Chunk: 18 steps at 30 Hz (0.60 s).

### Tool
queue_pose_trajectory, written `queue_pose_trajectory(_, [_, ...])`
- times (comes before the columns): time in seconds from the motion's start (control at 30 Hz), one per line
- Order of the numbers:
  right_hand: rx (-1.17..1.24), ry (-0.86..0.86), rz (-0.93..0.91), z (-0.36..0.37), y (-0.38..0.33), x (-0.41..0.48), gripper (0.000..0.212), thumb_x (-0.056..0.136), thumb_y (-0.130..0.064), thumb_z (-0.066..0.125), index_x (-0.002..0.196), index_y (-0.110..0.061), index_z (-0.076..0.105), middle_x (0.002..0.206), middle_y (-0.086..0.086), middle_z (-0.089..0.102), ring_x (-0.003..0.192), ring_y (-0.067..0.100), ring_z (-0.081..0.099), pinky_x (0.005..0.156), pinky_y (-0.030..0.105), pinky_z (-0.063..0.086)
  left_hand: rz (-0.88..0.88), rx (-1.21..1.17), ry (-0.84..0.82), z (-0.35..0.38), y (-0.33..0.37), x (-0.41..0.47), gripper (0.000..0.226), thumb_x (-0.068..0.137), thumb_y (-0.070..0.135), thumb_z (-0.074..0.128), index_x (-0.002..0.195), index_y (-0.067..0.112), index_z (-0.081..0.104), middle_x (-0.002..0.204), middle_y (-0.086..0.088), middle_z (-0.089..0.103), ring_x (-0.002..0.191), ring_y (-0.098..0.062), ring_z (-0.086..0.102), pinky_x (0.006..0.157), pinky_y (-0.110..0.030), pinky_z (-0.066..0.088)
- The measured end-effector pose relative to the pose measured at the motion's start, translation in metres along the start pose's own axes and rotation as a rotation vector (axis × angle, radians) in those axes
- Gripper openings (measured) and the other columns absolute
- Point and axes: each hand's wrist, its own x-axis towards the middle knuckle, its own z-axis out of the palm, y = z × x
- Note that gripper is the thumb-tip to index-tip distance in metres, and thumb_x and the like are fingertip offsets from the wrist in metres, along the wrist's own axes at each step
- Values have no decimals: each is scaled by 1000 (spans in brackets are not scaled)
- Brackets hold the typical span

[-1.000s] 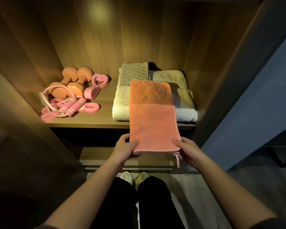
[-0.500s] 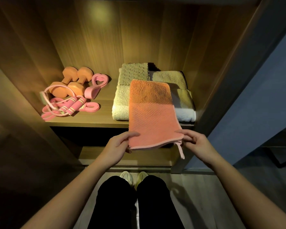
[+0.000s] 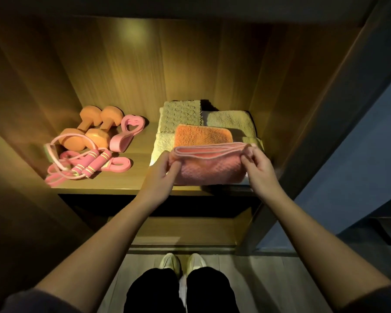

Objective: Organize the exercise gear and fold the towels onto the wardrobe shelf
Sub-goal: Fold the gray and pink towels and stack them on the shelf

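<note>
Warm overhead glow lights the shelf point(image 3: 131, 188); dim surroundings, bowed wide-angle edges.

Warm-lit wooden wardrobe point(image 3: 190, 64), pale floor point(image 3: 269, 281)

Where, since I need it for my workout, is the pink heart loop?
In the head view, the heart loop lies left on the shelf, between the dumbbells and the towel stack, behind the jump rope.
</note>
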Motion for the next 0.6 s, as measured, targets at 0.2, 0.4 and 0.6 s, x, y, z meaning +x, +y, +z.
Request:
queue_pose_trajectory(0.2, [-111,153,409,22,7,79,33,102,-40,41,118,-17,59,88,4,61,77,20,60,58,25,44,-219,5,148,18,0,89,24,103,35,43,110,16,55,90,6,62,72,-4,55,50,-13,43])
queue_pose_trajectory(0.4, [-533,136,388,36,29,130,40,106,-40,27,116,-14,56,111,14,62,78,21,52,68,28,27,-269,224,70,24,-23,144,14,99,8,50,109,3,59,95,-5,55,93,-24,53,74,-16,44])
queue_pose_trajectory(0.6, [-594,115,360,42,51,142,39,107,-30,30,119,-3,56,116,23,63,107,37,59,78,34,36,-283,360,110,36,-37,160,40,106,30,36,110,-1,62,113,-22,65,100,-32,61,73,-27,35])
